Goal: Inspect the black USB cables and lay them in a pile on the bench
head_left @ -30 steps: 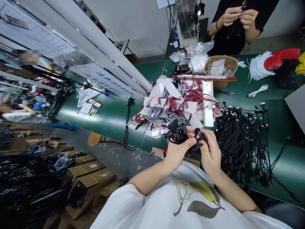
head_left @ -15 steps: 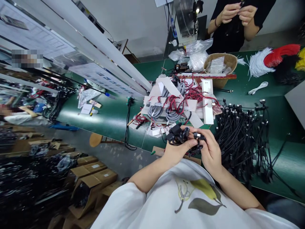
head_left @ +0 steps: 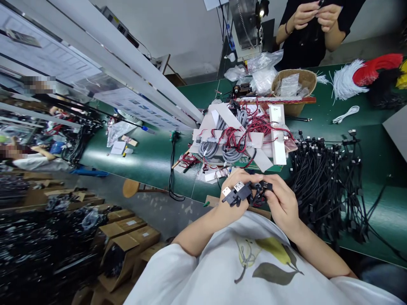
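Close to my body, my left hand (head_left: 231, 207) is closed around a bundle of black USB cables (head_left: 243, 194). Several connectors at the bundle's left end show white fronts with metal ports. On the other side, my right hand (head_left: 281, 201) pinches the bundle's right end, where a black connector sits at the fingertips. The cable parts inside both palms are hidden. Just right of my right hand lies a large pile of black USB cables (head_left: 324, 186) on the green table (head_left: 152, 169).
Beyond my hands sits a heap of grey cable coils (head_left: 208, 149), red-black wires (head_left: 233, 137) and cardboard strips. A basket (head_left: 278, 78) of plastic bags stands behind it. Across the table, a co-worker's hands (head_left: 318, 17) hold something small and dark. Cardboard boxes (head_left: 133, 245) are on the floor at left.
Both hands have turned the cable bundle, so the white-fronted USB ports at its left end now face up. My left hand's fingers have shifted behind the bundle.
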Motion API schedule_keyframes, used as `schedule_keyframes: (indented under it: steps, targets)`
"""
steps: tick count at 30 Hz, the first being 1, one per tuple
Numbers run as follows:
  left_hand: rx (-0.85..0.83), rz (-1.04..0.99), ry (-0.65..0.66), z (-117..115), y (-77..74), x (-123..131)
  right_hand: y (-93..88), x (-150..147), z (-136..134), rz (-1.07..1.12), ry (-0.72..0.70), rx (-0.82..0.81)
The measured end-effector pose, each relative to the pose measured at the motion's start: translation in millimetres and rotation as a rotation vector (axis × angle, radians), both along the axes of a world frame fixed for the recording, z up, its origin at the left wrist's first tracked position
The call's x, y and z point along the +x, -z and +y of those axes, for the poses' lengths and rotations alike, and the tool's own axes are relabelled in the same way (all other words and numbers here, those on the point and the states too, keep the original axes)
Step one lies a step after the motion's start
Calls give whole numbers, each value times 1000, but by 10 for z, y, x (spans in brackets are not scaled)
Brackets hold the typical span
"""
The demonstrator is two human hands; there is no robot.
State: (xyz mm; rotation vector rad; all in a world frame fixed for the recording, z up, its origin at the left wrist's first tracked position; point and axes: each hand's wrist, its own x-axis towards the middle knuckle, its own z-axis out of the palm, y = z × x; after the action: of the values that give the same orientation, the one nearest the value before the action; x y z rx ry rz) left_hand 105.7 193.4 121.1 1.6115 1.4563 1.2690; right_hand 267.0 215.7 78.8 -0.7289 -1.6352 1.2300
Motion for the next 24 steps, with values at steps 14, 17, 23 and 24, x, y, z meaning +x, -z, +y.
schedule_keyframes:
  steps: [14, 17, 23, 24]
  targets:
    - [160, 146, 38, -49, -79, 24, -76, 38, -38, -6, -25, -24]
    - [232, 233, 51, -65, -70, 19, -43, 55, -34, -45, -16, 1]
    - [162, 265, 62, -120, -117, 13, -32, 115, -26, -144, -1, 105]
    - [138, 254, 60, -129, -112, 18, -39, 122, -27, -155, 2, 117]
